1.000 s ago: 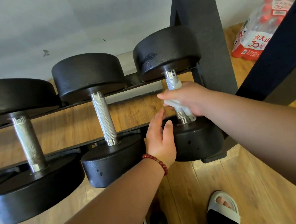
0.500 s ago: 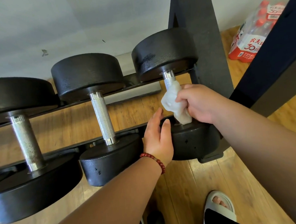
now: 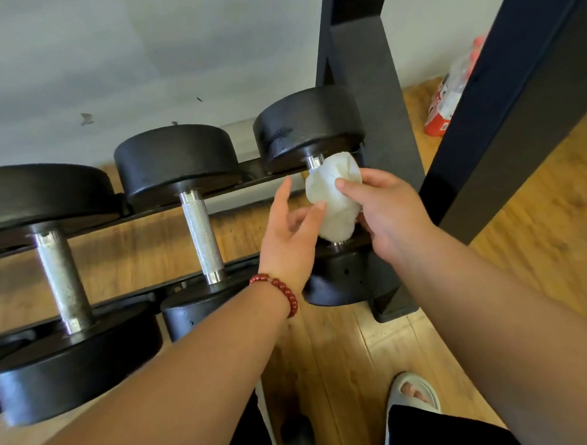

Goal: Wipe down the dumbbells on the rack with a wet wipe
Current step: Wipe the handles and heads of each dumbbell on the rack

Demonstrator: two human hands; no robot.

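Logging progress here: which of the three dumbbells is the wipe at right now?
The rightmost dumbbell, beside the rack post: the right hand holds the wipe over its handle. The middle handle and left handle are bare.

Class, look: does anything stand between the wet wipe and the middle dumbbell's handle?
Yes: the open left hand lies between the wet wipe, held by the right hand, and the middle dumbbell's handle.

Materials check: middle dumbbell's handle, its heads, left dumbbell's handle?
Middle handle: bright steel or chrome plating by the look, fine knurling, shiny collars. Heads: matte black, slightly pebbled coat; painted iron or rubber, cannot tell. Left handle: duller grey metal, mottled, possibly tarnished.
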